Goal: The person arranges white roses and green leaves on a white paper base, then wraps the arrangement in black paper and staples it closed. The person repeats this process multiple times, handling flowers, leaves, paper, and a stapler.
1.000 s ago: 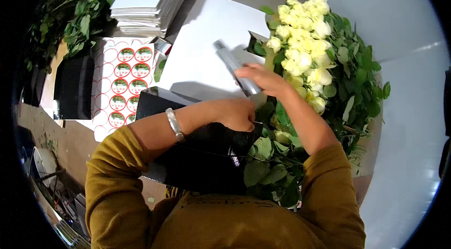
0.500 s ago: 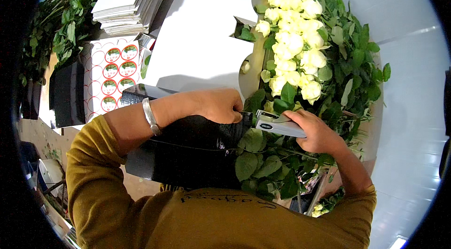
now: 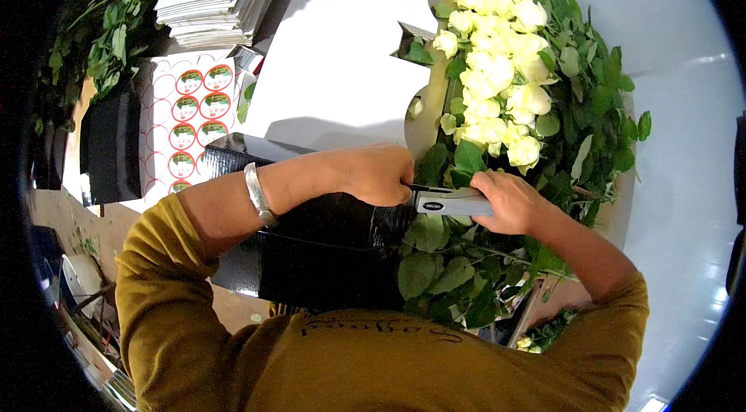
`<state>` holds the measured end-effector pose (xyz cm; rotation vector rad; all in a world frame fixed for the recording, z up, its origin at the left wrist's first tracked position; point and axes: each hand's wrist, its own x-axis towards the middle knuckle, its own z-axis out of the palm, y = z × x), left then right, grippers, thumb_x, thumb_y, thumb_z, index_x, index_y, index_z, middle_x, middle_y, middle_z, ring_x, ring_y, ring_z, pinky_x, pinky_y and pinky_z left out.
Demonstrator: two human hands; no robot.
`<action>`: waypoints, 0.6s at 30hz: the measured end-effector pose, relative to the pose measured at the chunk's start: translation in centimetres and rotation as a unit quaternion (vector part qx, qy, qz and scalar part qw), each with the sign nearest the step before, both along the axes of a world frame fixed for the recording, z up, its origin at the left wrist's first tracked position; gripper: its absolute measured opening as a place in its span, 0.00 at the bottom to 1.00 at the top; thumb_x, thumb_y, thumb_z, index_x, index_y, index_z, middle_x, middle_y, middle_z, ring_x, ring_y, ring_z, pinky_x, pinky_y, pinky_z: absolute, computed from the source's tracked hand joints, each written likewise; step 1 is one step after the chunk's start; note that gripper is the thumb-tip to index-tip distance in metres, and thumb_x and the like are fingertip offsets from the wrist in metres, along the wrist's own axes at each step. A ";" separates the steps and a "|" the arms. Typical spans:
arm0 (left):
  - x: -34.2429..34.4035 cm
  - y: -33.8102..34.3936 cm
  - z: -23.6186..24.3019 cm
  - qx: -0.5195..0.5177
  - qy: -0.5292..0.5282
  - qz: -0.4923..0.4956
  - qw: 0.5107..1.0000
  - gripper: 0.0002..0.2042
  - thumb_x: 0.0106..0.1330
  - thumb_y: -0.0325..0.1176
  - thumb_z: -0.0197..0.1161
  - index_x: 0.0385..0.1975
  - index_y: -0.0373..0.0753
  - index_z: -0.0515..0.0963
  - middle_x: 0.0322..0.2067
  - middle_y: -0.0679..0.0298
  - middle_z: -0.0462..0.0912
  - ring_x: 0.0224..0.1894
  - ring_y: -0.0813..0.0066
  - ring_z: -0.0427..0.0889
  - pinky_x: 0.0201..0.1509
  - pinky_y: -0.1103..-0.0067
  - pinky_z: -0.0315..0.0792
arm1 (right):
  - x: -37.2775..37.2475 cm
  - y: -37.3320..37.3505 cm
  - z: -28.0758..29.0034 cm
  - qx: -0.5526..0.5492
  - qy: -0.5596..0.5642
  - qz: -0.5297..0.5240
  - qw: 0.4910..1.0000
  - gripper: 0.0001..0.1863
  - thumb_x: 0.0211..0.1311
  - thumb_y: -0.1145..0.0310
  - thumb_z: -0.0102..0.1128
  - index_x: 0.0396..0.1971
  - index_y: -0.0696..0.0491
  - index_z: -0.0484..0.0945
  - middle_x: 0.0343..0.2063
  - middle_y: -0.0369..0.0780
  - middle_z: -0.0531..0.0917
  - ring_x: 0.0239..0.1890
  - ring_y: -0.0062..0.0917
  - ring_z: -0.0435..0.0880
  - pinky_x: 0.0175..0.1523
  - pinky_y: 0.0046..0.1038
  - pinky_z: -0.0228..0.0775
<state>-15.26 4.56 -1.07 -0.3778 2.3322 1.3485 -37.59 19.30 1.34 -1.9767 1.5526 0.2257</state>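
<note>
My right hand (image 3: 509,204) is closed round a grey stapler (image 3: 452,204), whose front end meets the edge of a glossy black wrapping sheet (image 3: 330,268). Beside that edge, my left hand (image 3: 379,173) is closed, its fingers pinching the sheet just left of the stapler's nose. A silver bangle circles the left wrist. The black sheet lies partly under my left forearm and close to my body. Cream-yellow roses (image 3: 497,74) lie in a bunch beyond the stapler, and their green leaves (image 3: 443,276) spread under it and to its right.
A white board (image 3: 334,54) with cut-outs lies behind my left hand. A stack of white boards (image 3: 217,0) stands at the back left. Nearer are a sheet of round red-edged stickers (image 3: 185,109), a black sheet (image 3: 109,151) and leafy stems (image 3: 116,39).
The stapler has moved left onto the black sheet's edge, and its jaws have come together. My left hand has shifted slightly right, still pinching the sheet. The whole view has moved a little.
</note>
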 end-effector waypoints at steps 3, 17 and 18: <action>0.3 -0.2 -1.0 0.002 0.009 0.005 1.000 0.15 0.59 0.38 0.56 0.30 0.29 0.78 0.22 0.51 0.79 0.26 0.60 0.77 0.35 0.68 0.70 | 0.6 -0.9 -0.2 0.048 0.035 -0.014 0.998 0.20 0.47 0.67 0.65 0.37 0.58 0.68 0.31 0.48 0.77 0.35 0.46 0.78 0.44 0.41 0.70; -1.2 -0.9 -1.5 -0.012 -0.087 -0.039 0.995 0.21 0.67 0.47 0.52 0.31 0.29 0.76 0.25 0.55 0.78 0.31 0.67 0.76 0.39 0.70 0.68 | 7.3 17.4 5.3 0.008 -0.567 -0.481 0.668 0.29 0.53 0.69 0.67 0.55 0.58 0.67 0.42 0.41 0.80 0.47 0.25 0.78 0.52 0.30 0.68; -1.3 -1.4 -2.0 0.001 -0.080 -0.037 0.996 0.20 0.67 0.46 0.53 0.30 0.30 0.76 0.24 0.59 0.77 0.30 0.71 0.74 0.37 0.72 0.68 | 8.8 19.2 4.5 0.050 -0.577 -0.489 0.653 0.29 0.54 0.71 0.65 0.56 0.59 0.67 0.44 0.41 0.79 0.49 0.26 0.77 0.53 0.31 0.68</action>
